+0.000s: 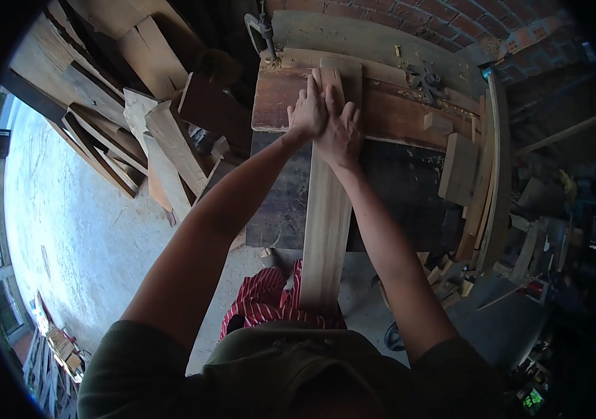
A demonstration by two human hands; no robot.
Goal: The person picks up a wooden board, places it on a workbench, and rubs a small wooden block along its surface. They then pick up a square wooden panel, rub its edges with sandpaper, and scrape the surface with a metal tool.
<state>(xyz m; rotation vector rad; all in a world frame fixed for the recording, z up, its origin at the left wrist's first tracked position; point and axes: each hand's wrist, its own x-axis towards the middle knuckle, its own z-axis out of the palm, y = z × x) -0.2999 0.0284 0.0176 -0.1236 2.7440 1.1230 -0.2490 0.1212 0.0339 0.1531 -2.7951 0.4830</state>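
Note:
A long pale wooden plank [327, 223] lies lengthwise on the dark worktable [277, 188], its near end sticking out past the table edge towards my body. Both hands press down on its far part. My left hand [307, 114] lies on the plank's left side with the fingers stretched forward. Beside it and slightly nearer, my right hand [340, 133] rests on the right side, fingers spread and a little bent. The two hands touch or overlap at the thumbs. Under them, a reddish-brown board [277, 101] crosses the table.
A metal clamp [266, 35] stands at the table's far left corner. A small wood block [438, 123] and a larger one [459, 169] sit on the right. Long boards [497, 174] stand along the right edge. Leaning planks [175, 143] crowd the left. A brick wall [416, 24] rises behind.

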